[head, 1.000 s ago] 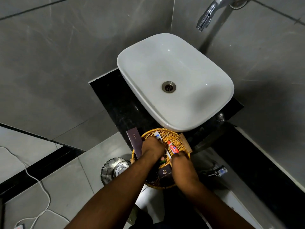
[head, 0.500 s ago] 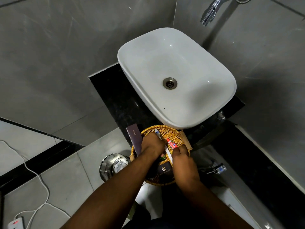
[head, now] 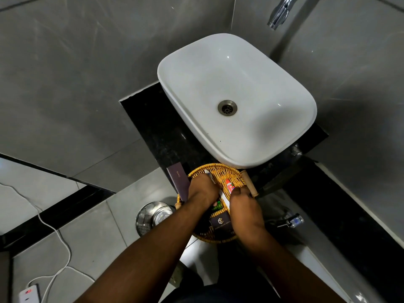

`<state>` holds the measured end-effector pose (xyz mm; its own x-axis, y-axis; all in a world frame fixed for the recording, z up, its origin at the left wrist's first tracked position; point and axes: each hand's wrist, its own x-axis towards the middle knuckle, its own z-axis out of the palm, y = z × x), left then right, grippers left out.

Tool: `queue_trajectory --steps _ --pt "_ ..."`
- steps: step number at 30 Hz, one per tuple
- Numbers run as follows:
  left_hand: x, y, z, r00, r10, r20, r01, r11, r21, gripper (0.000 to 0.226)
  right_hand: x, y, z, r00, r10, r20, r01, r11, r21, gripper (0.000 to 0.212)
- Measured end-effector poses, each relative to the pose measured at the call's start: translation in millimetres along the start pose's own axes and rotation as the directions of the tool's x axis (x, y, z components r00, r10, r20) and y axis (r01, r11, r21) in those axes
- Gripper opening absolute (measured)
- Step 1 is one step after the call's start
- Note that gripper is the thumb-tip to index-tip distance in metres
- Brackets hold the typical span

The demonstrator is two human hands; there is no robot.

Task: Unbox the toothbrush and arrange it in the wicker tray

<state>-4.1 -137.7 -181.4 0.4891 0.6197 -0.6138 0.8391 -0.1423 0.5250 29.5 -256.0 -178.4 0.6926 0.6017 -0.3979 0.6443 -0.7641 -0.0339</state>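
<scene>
Both forearms reach forward from the bottom of the view into the wicker tray [head: 220, 171], which sits at the near edge of the black stone counter [head: 157, 127], partly overhanging it. Nearest in the tray lies a dark packet [head: 220, 223] with a gold emblem and small gold lettering too fine to read. The right hand [head: 246, 207] is curled over the tray's right side, fingers closed on the near end of the white toothbrush [head: 225, 200]. The left hand [head: 202, 189] is closed over the tray's left side; what it grips I cannot tell, though a slim white piece [head: 209, 174] sticks out beyond its knuckles. Between the hands shows something small and green [head: 217, 207]. Just beyond the right hand lies a red and white toothpaste tube [head: 230, 186], its lettering partly hidden. A dark purple box [head: 178, 181] marked "Comb" in gold leans at the tray's left rim. Beyond the tray stands the white basin [head: 236, 99] with its metal drain [head: 227, 107], and a chrome tap [head: 281, 12] above it.
</scene>
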Motion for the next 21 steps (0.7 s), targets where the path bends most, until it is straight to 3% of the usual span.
queue_trajectory --steps 6,12,14,17,19,21 --pt "-5.4 3.2 -4.1 0.998 0.053 0.024 -0.053 0.998 0.014 0.029 -4.8 -0.7 -5.7 0.998 -0.007 -0.058 0.012 0.997 0.071 0.029" --pt "-20.1 2.2 -26.5 0.988 0.154 -0.008 -0.153 0.985 0.076 0.03 -14.9 24.9 -28.2 0.977 -0.055 -0.207 0.129 0.921 0.367 0.027" --pt "-26.7 -2.1 -36.8 0.98 0.199 -0.029 -0.195 0.975 0.107 0.023 -14.1 30.1 -35.7 0.976 -0.056 -0.212 0.129 0.928 0.349 0.025" --pt "-38.9 -11.3 -49.8 0.967 0.252 -0.031 -0.245 0.958 0.149 0.024 -13.3 32.2 -47.4 0.963 -0.148 -0.227 0.186 0.97 0.155 0.017" --pt "-42.4 -15.4 -62.4 0.959 0.278 -0.049 -0.266 0.948 0.173 0.024 -10.3 27.8 -60.4 0.914 -0.285 -0.288 0.319 0.944 0.079 0.01" --pt "-40.8 -16.6 -78.3 0.948 0.308 -0.08 -0.285 0.935 0.212 0.022 -0.1 21.6 -78.6 0.847 -0.337 -0.411 0.415 0.902 0.117 0.019"
